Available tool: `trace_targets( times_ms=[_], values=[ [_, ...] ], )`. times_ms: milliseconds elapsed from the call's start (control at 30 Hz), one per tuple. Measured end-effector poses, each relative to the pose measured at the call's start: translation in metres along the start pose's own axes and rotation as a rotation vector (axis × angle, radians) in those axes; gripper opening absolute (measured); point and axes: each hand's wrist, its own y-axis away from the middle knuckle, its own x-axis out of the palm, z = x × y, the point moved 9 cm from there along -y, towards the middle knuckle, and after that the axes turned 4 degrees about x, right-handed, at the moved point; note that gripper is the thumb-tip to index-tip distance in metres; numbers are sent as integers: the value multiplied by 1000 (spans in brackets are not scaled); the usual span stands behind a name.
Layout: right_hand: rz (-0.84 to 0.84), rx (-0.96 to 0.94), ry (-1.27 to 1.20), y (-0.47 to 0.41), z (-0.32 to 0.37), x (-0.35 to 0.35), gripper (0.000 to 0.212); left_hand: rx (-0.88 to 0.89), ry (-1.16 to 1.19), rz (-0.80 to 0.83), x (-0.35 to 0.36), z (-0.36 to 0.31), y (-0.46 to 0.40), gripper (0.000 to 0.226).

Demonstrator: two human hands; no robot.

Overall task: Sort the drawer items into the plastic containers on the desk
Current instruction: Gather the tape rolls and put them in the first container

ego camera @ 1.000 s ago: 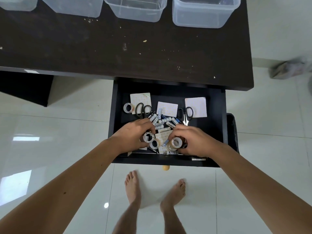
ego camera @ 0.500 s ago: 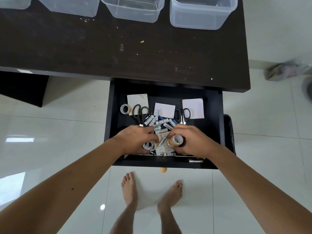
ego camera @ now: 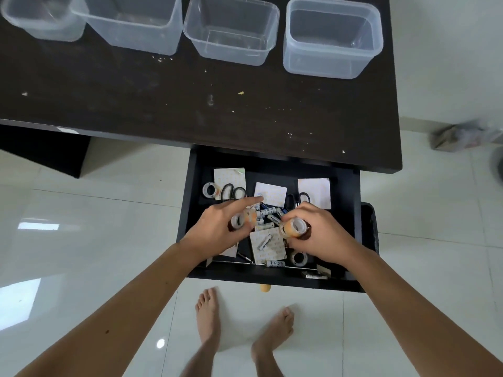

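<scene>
Head view: tape rolls are gripped in curled fingers of both the left hand [ego camera: 217, 227] and right hand [ego camera: 318, 235], just above the drawer [ego camera: 187, 213]. Both rolls [ego camera: 243, 219] should be lifted clear of the batteries [ego camera: 268, 213] and carried together to one container [ego camera: 231, 31] on the far worktop [ego camera: 136, 99].

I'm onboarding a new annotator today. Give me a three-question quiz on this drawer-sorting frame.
1. True or false: the plastic containers on the desk already hold items.
2. What does each hand grip: the left hand and the right hand?
3. Pairs of scissors visible in the drawer: A one, B two, C four?

Key: 1 false; 2 tape rolls, left, right; 3 B, left pair, right pair.
</scene>
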Motion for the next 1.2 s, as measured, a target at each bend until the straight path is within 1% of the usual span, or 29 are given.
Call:
trace_targets(
  times_ms=[33,100,200,300,333,433,500,533,567,767,867,1033,1100,1200],
  values=[
    [2,3,-4,-1,1,-1,45,-37,50,-84,-7,1,0,41],
    [10,-7,-4,-5,3,-2,46,-179,149,-232,-16,11,3,30],
    [17,-35,-8,-11,6,-7,44,-389,217,-323,-14,28,8,19],
    [18,-57,2,-16,6,-12,42,-528,190,-438,-11,42,18,6],
    [27,-62,-7,-15,6,-13,42,-560,131,-466,-9,45,21,11],
    [66,-89,-20,-15,4,-14,43,-641,-92,-484,-6,47,23,37],
    [82,-107,-13,-14,1,-15,44,-688,-156,-469,-5,46,21,56],
    [82,-117,-10,-14,0,-16,44,-711,-172,-457,-5,44,21,61],
    [82,-125,-8,-13,-2,-17,44,-728,-190,-450,-6,43,21,60],
    [79,-129,-8,-10,-9,-25,44,-684,-249,-460,-9,32,22,28],
    [86,-128,-10,-10,-8,-24,45,-634,-307,-435,-7,27,18,20],
    [71,-124,-19,-12,-5,-24,49,-509,-373,-406,-9,19,8,23],
    [77,-121,-29,-11,-3,-22,52,-492,-372,-392,-11,19,5,26],
    [61,-134,-30,-11,-1,-21,48,-423,-384,-335,-11,16,0,36]
  ],
)
